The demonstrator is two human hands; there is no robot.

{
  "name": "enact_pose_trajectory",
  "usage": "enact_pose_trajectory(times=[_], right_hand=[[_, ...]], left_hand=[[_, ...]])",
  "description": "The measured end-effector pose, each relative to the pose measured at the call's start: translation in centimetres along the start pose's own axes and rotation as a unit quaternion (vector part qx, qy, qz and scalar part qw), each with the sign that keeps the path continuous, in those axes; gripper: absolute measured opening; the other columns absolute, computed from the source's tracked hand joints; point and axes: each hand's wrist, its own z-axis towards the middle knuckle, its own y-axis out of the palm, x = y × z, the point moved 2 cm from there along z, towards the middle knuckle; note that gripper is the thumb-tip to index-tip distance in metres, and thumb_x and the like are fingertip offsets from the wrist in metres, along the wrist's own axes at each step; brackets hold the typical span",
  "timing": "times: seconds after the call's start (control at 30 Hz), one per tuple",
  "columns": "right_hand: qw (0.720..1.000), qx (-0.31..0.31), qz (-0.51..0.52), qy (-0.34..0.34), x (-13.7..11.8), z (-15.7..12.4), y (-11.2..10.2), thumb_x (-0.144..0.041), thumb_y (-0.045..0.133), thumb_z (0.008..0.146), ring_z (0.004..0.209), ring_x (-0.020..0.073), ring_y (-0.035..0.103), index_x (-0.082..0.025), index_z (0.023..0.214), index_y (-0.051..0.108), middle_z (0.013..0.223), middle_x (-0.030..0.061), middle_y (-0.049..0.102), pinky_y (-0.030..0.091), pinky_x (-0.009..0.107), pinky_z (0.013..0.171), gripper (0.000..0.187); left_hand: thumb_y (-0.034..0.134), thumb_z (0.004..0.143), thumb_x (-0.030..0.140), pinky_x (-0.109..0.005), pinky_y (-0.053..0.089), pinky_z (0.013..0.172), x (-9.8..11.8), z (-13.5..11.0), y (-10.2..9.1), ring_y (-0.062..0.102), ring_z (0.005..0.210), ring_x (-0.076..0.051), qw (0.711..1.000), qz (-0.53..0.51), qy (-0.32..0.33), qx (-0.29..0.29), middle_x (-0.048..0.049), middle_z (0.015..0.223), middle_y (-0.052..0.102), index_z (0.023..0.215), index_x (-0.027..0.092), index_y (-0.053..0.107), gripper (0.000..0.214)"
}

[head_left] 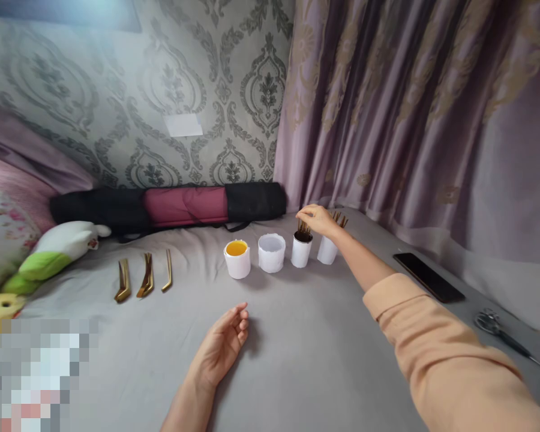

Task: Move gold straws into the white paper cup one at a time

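My right hand (pixel 318 219) reaches far forward over a row of white cups on the grey sheet. Its fingers are pinched on thin brown sticks (pixel 303 227) that stand in the third cup (pixel 301 249). A fourth cup (pixel 327 249) with more sticks sits just to its right, partly behind my wrist. To the left stand a cup with yellow inside (pixel 237 258) and an empty-looking white cup (pixel 271 252). My left hand (pixel 222 345) rests on the sheet nearer to me, palm up, fingers loosely curled, holding nothing.
Three gold tweezers (pixel 144 277) lie in a row at the left. A black and maroon roll bag (pixel 171 204) lies along the wall. A plush toy (pixel 56 249) is at far left. A black phone (pixel 428 276) and scissors (pixel 495 327) lie at the right by the curtain.
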Motion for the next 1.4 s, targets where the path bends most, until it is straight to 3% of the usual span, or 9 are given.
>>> enact_pose_trajectory(times=[0.4,0.8,1.2,1.4], right_hand=[[0.999,0.003,0.042,0.034,1.3,0.2,0.6,-0.028,0.054,0.073,0.073,0.0159,0.060,-0.019,0.078,0.070,0.077,0.0020,0.069,0.046,0.026,0.069,0.020],[0.996,0.051,0.046,-0.049,1.0,-0.4,-0.4,-0.026,0.055,0.072,0.086,0.0149,0.057,-0.019,0.072,0.069,0.086,0.0032,0.065,0.042,0.028,0.082,0.015],[0.998,0.060,-0.002,-0.001,0.6,-0.6,-1.6,-0.023,0.055,0.071,0.086,0.0152,0.058,-0.019,0.067,0.069,0.090,0.0033,0.064,0.042,0.029,0.084,0.015],[0.997,0.062,-0.036,0.033,0.8,-1.1,-1.1,-0.023,0.052,0.072,0.078,0.0160,0.059,-0.018,0.069,0.069,0.083,0.0037,0.067,0.044,0.026,0.073,0.019]], left_hand=[[0.054,0.078,0.013,-0.019,0.045,0.051,0.0,0.2,-0.1,0.050,0.060,-0.007,1.000,0.005,0.000,-0.003,-0.0051,0.078,0.055,0.094,0.009,0.060,0.018],[0.054,0.077,0.012,-0.019,0.045,0.051,0.0,0.0,0.1,0.051,0.060,-0.007,1.000,0.004,0.000,0.003,-0.0048,0.078,0.055,0.094,0.008,0.059,0.018],[0.054,0.077,0.012,-0.019,0.045,0.051,0.0,0.1,0.1,0.051,0.060,-0.007,1.000,0.005,0.000,-0.003,-0.0051,0.077,0.055,0.094,0.008,0.060,0.018],[0.053,0.078,0.011,-0.019,0.045,0.051,0.0,0.0,0.1,0.051,0.059,-0.007,1.000,0.004,-0.002,-0.002,-0.0052,0.076,0.056,0.093,0.008,0.060,0.017]])
